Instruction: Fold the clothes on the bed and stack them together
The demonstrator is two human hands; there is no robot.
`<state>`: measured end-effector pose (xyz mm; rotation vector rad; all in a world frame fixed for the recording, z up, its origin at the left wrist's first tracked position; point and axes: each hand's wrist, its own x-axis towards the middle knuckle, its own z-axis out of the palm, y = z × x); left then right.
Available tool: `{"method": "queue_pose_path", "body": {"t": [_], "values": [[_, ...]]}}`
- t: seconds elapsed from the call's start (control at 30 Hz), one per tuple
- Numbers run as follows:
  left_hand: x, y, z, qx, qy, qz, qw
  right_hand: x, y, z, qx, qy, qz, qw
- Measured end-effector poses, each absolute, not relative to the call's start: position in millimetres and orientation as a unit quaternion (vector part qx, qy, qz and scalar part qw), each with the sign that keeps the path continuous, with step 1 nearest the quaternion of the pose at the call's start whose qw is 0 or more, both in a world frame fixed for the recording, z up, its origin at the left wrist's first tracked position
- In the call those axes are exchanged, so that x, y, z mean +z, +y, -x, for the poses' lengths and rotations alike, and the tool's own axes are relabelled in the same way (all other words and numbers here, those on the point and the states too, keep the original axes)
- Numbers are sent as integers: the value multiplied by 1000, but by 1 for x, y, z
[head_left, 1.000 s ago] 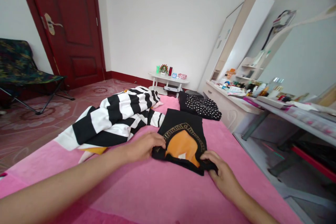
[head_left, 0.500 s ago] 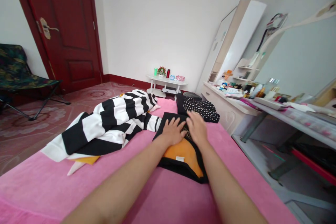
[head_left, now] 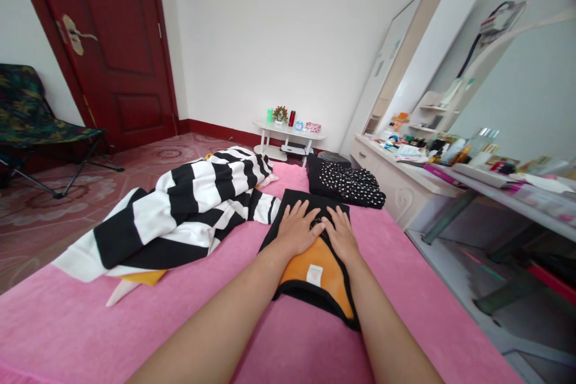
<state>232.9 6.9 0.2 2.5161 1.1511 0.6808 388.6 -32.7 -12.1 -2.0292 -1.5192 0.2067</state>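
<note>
A folded black garment with an orange lining lies on the pink bed cover in front of me. My left hand lies flat on its upper part with the fingers spread. My right hand lies flat beside it, fingers stretched out, almost touching the left. Neither hand holds anything. A black-and-white striped garment lies crumpled to the left of my hands. A black garment with white dots sits folded just beyond them.
A dark red door and a folding chair stand at the left. A small white table with small items is by the far wall. A dresser and cluttered desk line the right side.
A second ago both hands gripped the near edge of the black garment. They then moved onto its far part and have now slid slightly back toward me, pressing flat.
</note>
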Motion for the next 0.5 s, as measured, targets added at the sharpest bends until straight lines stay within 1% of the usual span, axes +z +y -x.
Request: {"method": "queue_pose_path", "body": {"t": [0.17,0.27,0.37,0.5], "values": [[6,9,-223,259,536,-792,136,-6,-40,-389,88,-480,814,314],[17,13,-211,239,588,-762,132,-1,-44,-390,59,-453,834,310],[29,19,-196,197,615,-748,151,6,-49,-394,61,-409,864,287],[35,28,-178,107,614,-758,193,13,-53,-405,120,-397,873,255]]}}
